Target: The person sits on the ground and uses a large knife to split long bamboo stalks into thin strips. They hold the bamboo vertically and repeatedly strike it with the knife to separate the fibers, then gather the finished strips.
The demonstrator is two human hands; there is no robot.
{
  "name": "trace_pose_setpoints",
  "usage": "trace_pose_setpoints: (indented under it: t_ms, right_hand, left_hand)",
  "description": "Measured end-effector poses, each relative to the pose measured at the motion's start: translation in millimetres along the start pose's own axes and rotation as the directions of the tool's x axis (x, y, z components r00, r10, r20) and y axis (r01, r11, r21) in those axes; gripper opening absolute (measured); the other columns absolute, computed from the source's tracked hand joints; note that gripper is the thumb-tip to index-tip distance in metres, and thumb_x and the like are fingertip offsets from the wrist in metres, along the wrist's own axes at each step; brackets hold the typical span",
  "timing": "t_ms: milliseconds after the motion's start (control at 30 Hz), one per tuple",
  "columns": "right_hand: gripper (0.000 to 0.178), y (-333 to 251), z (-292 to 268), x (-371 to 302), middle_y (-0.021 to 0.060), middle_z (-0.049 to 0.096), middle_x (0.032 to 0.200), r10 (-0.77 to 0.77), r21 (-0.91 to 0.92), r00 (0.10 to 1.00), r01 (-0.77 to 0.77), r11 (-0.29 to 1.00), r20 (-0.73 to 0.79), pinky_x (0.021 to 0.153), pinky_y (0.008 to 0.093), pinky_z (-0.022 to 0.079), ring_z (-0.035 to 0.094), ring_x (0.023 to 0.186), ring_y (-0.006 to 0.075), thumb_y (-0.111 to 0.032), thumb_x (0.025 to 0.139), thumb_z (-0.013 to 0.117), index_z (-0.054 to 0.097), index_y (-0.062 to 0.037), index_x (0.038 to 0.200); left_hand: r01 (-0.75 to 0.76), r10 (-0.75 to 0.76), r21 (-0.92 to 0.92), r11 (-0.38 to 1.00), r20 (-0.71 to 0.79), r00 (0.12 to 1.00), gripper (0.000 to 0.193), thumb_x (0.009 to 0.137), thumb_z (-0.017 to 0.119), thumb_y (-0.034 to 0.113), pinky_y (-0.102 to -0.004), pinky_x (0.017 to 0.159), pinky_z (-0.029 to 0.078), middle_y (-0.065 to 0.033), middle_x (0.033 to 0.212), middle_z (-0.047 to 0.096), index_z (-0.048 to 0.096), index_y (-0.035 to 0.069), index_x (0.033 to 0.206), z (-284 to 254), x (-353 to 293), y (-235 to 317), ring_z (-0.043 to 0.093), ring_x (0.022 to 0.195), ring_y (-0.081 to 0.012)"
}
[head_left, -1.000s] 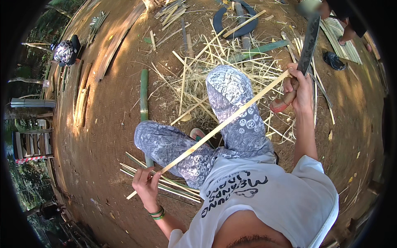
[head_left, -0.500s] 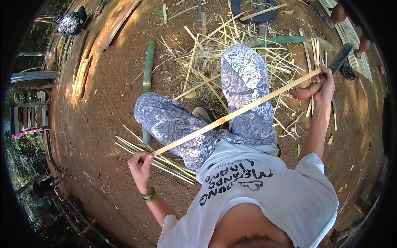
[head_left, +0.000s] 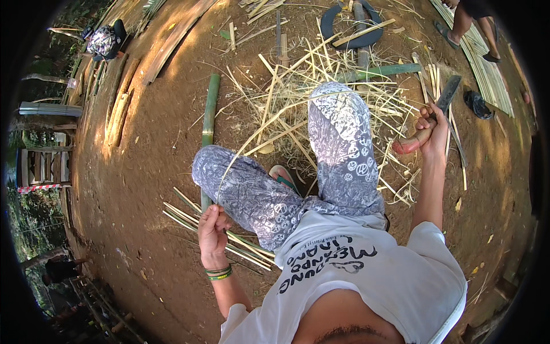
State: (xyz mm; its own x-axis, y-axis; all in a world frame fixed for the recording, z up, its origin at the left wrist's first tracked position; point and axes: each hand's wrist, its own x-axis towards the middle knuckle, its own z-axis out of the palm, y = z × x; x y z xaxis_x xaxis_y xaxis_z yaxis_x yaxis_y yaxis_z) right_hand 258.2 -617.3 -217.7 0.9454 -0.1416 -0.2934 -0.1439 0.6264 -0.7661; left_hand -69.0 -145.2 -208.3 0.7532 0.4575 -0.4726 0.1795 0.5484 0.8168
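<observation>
A thin bamboo strip (head_left: 245,144) bows upward in an arc over my knees, its narrow edge turned toward me. My left hand (head_left: 213,229) pinches its near end between thumb and fingers. At the right, my right hand (head_left: 437,131) is closed around a machete (head_left: 448,94) with a curved, reddish-brown wooden handle; the dark blade points away from me. The strip's far end meets the fingers of that same hand, though the exact grip is hard to make out. Several split bamboo strips (head_left: 243,254) lie on the ground beside my left hand.
A green bamboo pole (head_left: 210,109) lies beyond my left knee. Shavings and offcuts (head_left: 286,109) are heaped in front of me, with a dark ring-shaped object (head_left: 327,26) behind them. At the far right, another person's legs (head_left: 463,26) stand beside long pale strips (head_left: 487,71).
The strip was straight and flat side up; now it is bent into an arc and turned edge-on. My left hand has shifted right and slightly up, and my right hand slightly left and down.
</observation>
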Motion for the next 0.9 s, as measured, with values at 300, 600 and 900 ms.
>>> trace_pose_setpoints:
  t_ms: [300,600,900]
  right_hand:
    - [0.041,-6,6,-6,0.0081,0.066,0.087,-0.11,-0.129,0.989,0.096,0.987,-0.104,0.049,0.0215,0.04,0.046,0.055,0.0073,-0.032,0.096,0.063,0.054,0.0006,0.12]
    - [0.022,15,66,-73,0.01,0.068,0.077,-0.066,-0.447,0.972,0.164,0.879,0.226,0.039,0.0229,0.04,0.048,0.043,0.0069,-0.022,0.096,0.065,0.06,-0.0016,0.1]
    - [0.021,69,103,-145,0.0088,0.069,0.08,0.04,-0.531,0.775,0.394,0.75,0.631,0.061,0.0314,0.048,0.062,0.066,0.0132,-0.02,0.091,0.071,0.069,-0.003,0.104]
  left_hand:
    - [-0.136,0.142,0.397,0.908,0.015,0.99,0.021,0.102,0.057,0.017,-0.0224,0.054,0.035,0.0061,0.065,0.044,0.068,-0.001,0.103,54,-3,-7,0.037,0.057,-0.0051]
    - [-0.479,0.479,-0.011,0.878,0.006,0.878,0.016,0.105,0.05,0.011,-0.0269,0.082,0.05,-0.0023,0.082,0.054,0.051,0.005,0.12,134,7,-26,0.052,0.078,-0.0077]
    - [-0.608,0.624,-0.141,0.781,0.172,0.762,0.015,0.105,0.049,0.015,-0.04,0.092,0.05,-0.0133,0.101,0.063,0.045,0.006,0.116,231,31,-34,0.063,0.098,-0.0221]
